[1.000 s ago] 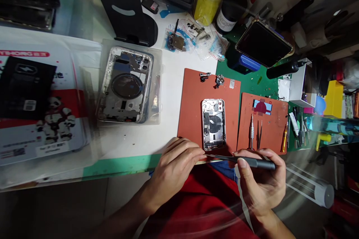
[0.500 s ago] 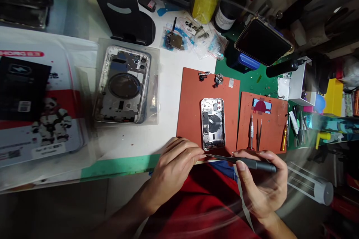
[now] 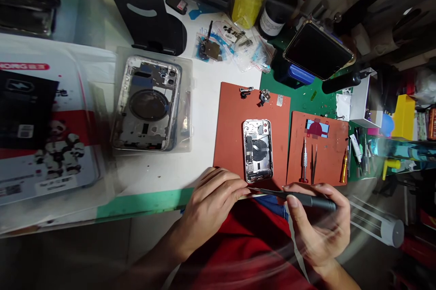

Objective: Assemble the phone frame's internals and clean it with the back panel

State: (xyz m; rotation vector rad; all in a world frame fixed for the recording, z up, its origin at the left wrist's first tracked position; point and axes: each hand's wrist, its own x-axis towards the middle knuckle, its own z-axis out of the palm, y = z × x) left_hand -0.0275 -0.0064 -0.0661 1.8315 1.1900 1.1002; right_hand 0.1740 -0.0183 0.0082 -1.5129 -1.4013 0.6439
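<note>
Dark-grey tool (image 3: 315, 201), thick-handled, narrow toward the tip

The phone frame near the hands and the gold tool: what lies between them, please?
The head view shows, from the frame to the gold tool, a silver tool, then dark tweezers, both on the smaller mat.

Over there on the tabletop (image 3: 204, 99), the opened phone body (image 3: 258, 150) lies on a mat (image 3: 231, 131), loose parts (image 3: 265, 96) behind it. A larger housing (image 3: 148, 104) sits off to the person's left; on the right, tweezers (image 3: 314, 169) lie on a second mat (image 3: 330, 156), a phone (image 3: 318, 49) propped behind.
</note>
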